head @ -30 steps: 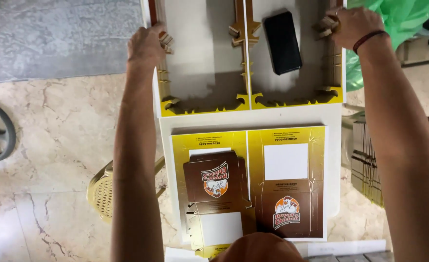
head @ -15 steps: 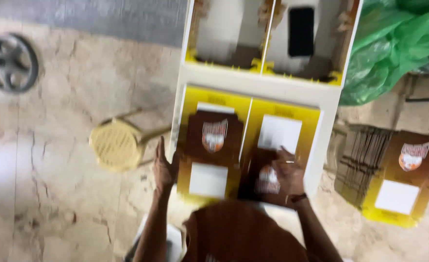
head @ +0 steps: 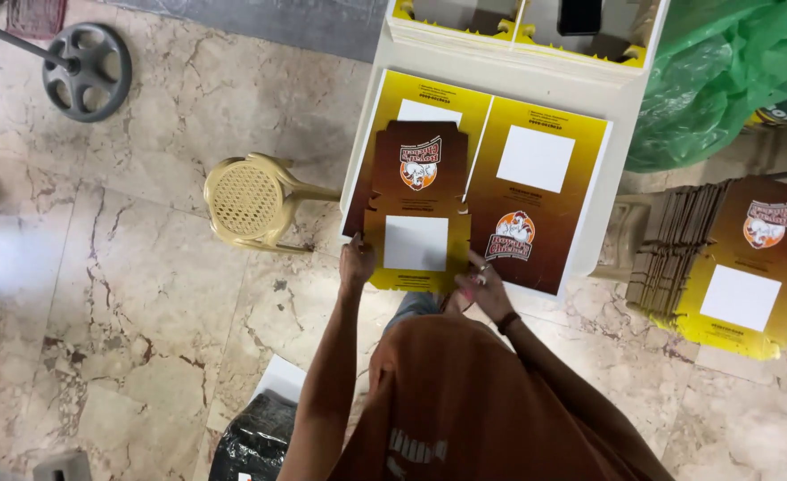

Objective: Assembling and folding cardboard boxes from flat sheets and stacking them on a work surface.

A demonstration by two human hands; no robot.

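A flat brown and yellow carton blank (head: 415,209) lies on top of a sheet of the same printed blanks (head: 536,196) on a white table (head: 603,223). My left hand (head: 356,260) grips the blank's near left edge. At the blank's near right corner, my right hand (head: 481,289) pinches it; a dark band sits on that wrist. The blank has a white square and a round emblem on it. My orange shirt fills the bottom of the view.
More folded blanks and a black phone (head: 580,15) lie at the table's far end. A beige plastic stool (head: 252,200) stands left of the table. A stack of blanks (head: 723,263) rests at right, beside a green plastic bag (head: 723,71). A weight plate (head: 86,60) lies far left.
My hands have come back from the far end of the table to the near edge and taken hold of the top blank. The view has risen and widened.
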